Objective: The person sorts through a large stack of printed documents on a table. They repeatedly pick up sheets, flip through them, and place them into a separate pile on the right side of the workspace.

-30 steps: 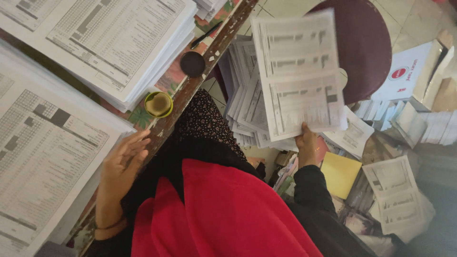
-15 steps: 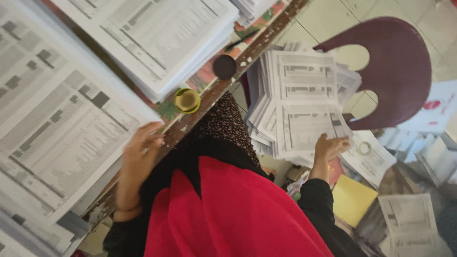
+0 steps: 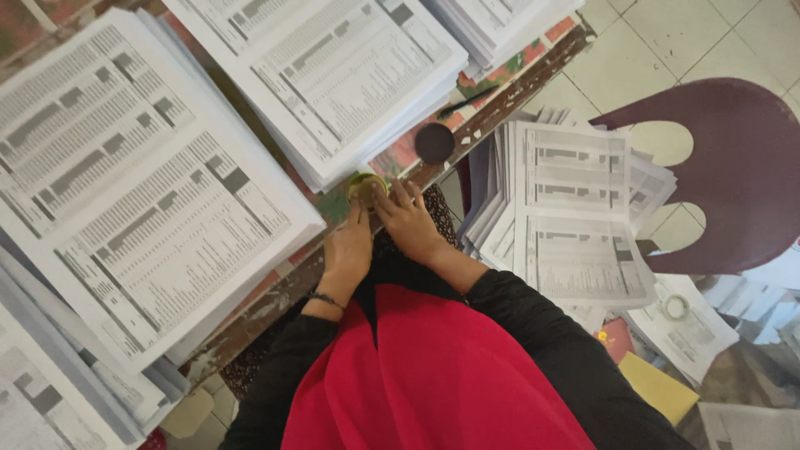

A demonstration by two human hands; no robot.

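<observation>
I have both hands at the small yellow-green pot [image 3: 364, 185] on the surface's [image 3: 275, 292] edge. My right hand [image 3: 408, 221] has its fingers spread over the rim; my left hand [image 3: 350, 246] touches its side, fingers together. Its dark lid [image 3: 434, 142] lies nearby.

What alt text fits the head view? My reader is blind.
Both hands, left hand and right hand, meet at a small yellow-green pot on the table edge, between stacks of printed forms and a maroon chair.
</observation>
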